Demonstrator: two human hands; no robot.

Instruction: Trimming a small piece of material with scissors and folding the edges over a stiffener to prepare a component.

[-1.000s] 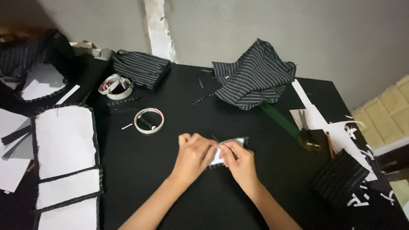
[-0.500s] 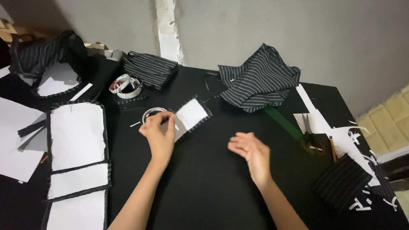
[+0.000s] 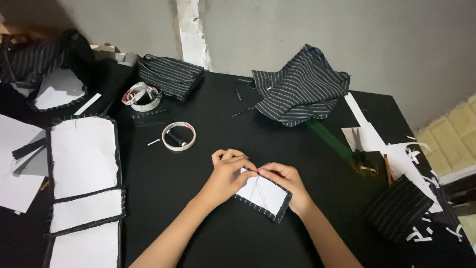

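A small rectangular piece (image 3: 264, 195), white on its face with a dark striped fabric border, lies on the black table (image 3: 198, 99) in front of me. My left hand (image 3: 229, 170) pinches its upper left edge. My right hand (image 3: 284, 182) grips its upper right edge, and the fingertips of both hands meet at the top. Thin threads run across the white face. A roll of white tape (image 3: 178, 136) with a black thread spool inside sits up and to the left of my hands.
Several white pieces edged in dark fabric (image 3: 83, 158) lie at the left. Folded striped fabric (image 3: 300, 88) and a second stack (image 3: 170, 75) sit at the back. Scissors (image 3: 363, 161), a green ruler (image 3: 328, 138), paper scraps (image 3: 421, 164) and a striped block (image 3: 398, 207) are at the right.
My left hand has brought the small bordered piece from near the tape roll back to the table's middle. My right hand has closed on it, so both hands now hold it.
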